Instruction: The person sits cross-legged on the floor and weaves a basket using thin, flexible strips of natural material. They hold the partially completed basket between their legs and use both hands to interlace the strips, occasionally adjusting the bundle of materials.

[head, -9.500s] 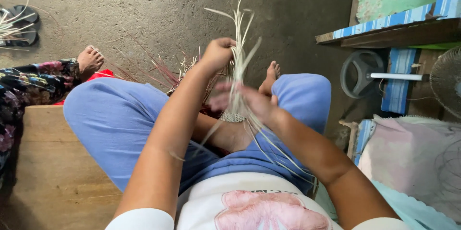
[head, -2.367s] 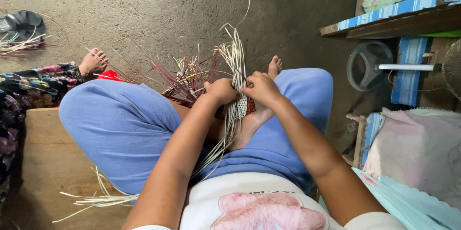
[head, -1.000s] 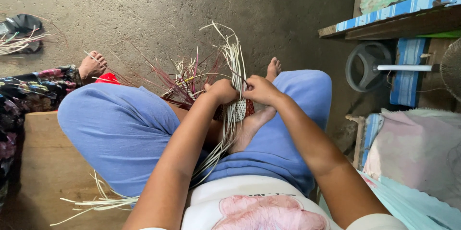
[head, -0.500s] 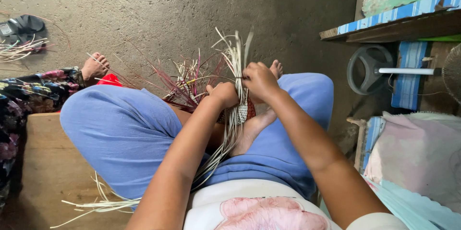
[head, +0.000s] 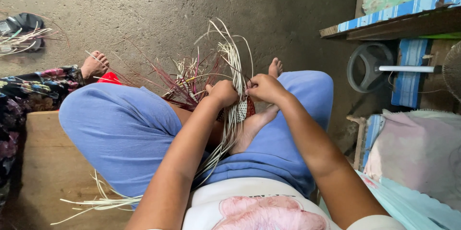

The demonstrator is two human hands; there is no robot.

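Now, left hand: the left hand point(head: 223, 93) is closed tight around a bunch of pale strips point(head: 235, 66) in the middle of the frame
Right hand: the right hand point(head: 264, 87) pinches the same strips, touching the left hand
Woven piece: the small woven piece point(head: 240, 111) with red and pale strips sits on the lap, just under both hands
Loose ends: dark red strips point(head: 173, 78) fan out to the left
How to do it well: I think it helps to hold the bunch firm, pull one strip at a time, and keep it flat and snug
Nearby: more pale strips point(head: 96, 203) lie on the wooden bench point(head: 43, 172) at lower left
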